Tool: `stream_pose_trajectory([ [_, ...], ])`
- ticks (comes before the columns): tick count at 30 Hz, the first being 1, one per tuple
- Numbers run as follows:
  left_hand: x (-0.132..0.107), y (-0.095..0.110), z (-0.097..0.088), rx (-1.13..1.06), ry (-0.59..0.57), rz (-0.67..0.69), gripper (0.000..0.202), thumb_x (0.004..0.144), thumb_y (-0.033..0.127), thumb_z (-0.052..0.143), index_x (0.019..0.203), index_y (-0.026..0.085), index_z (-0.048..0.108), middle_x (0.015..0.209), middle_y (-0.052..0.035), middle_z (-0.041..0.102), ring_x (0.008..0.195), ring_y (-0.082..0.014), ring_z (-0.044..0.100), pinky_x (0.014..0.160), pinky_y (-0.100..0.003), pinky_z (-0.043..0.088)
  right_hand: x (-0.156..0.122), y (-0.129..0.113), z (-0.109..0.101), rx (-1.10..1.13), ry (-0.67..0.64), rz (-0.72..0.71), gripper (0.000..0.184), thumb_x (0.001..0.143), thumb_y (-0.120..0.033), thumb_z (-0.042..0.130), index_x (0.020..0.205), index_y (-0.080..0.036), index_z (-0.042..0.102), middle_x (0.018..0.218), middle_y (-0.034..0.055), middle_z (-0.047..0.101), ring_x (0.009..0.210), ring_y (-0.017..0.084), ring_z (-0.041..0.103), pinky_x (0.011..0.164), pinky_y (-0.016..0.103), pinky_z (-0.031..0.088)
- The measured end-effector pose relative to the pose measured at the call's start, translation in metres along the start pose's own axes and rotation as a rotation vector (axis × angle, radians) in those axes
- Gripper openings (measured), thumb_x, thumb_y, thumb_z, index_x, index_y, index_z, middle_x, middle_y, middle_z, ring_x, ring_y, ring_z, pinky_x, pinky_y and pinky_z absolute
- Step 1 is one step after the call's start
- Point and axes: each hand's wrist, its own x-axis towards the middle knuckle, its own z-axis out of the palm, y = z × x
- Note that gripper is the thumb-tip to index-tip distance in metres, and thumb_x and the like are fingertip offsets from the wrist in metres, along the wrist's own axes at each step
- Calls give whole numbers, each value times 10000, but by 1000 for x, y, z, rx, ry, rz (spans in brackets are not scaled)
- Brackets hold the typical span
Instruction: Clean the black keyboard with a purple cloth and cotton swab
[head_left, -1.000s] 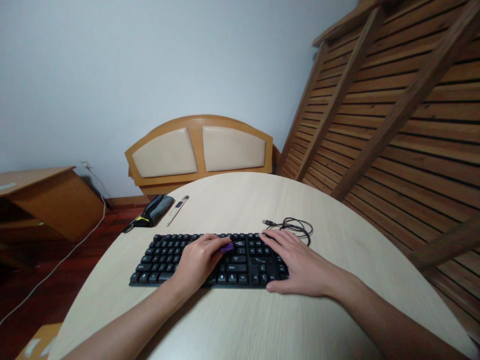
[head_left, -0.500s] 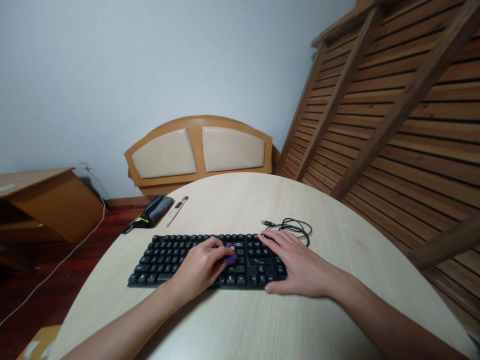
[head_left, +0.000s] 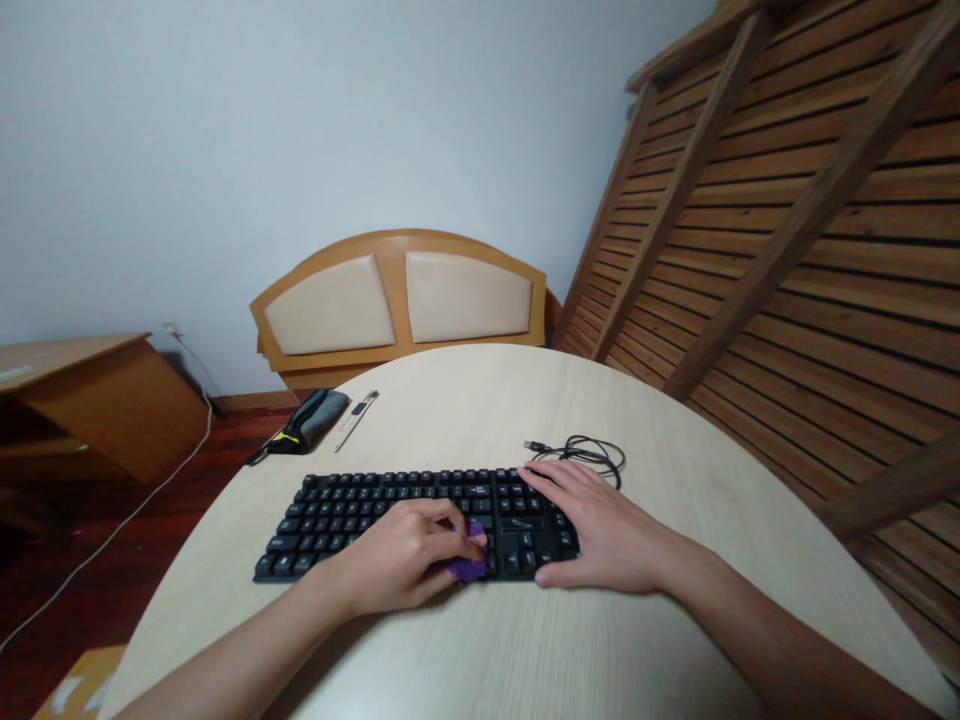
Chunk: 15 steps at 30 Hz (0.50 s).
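A black keyboard [head_left: 337, 510] lies across the pale round table [head_left: 570, 650]. My left hand [head_left: 409, 550] is closed on a small purple cloth [head_left: 469, 570], pressed to the keys near the keyboard's front edge, right of the middle. The fingers hide part of the cloth and the keys below. My right hand [head_left: 600, 525] rests over the keyboard's right end with fingers spread, thumb at the front edge and fingertips at the back, touching it and grasping no loose thing. Behind that hand lies a coiled black USB cable [head_left: 592, 450].
At the table's left edge lies a dark grey pouch [head_left: 319, 420] with a yellow patch. Beside it is a thin brush-like tool [head_left: 356, 420]. A padded wooden headboard [head_left: 397, 300] stands behind the table; a slatted wooden panel [head_left: 787, 250] leans on the right.
My left hand has moved the purple cloth toward me and slightly right, from the upper keys to the front rows. My right hand has barely shifted.
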Motion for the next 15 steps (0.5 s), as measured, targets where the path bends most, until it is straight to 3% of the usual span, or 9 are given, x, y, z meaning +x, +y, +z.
stream_pose_trajectory([
  [7, 0, 1, 0, -161, -3, 75, 186, 963, 191, 581, 1088, 227, 713, 979, -42, 747, 902, -158, 700, 789, -279, 587, 0, 2, 1, 16, 3, -13, 1122, 634, -672, 792, 1565, -207, 371, 1577, 159, 405, 1428, 398, 355, 1184, 583, 260],
  [10, -3, -5, 5, -191, 143, 10, 218, 956, 167, 578, 1126, 222, 704, 1010, -46, 745, 884, -153, 698, 779, -281, 583, -1, -1, 0, 0, 12, -13, 1097, 646, -628, 794, 1560, -187, 378, 1570, 172, 411, 1420, 404, 363, 1185, 586, 254],
  [15, -6, -21, 15, 43, 406, -225, 290, 986, 168, 530, 1235, 213, 672, 1037, -76, 730, 904, -195, 695, 781, -351, 592, -1, -10, 2, -20, 6, -25, 1104, 659, -621, 782, 1564, -147, 363, 1583, 184, 388, 1443, 384, 336, 1208, 554, 229],
])
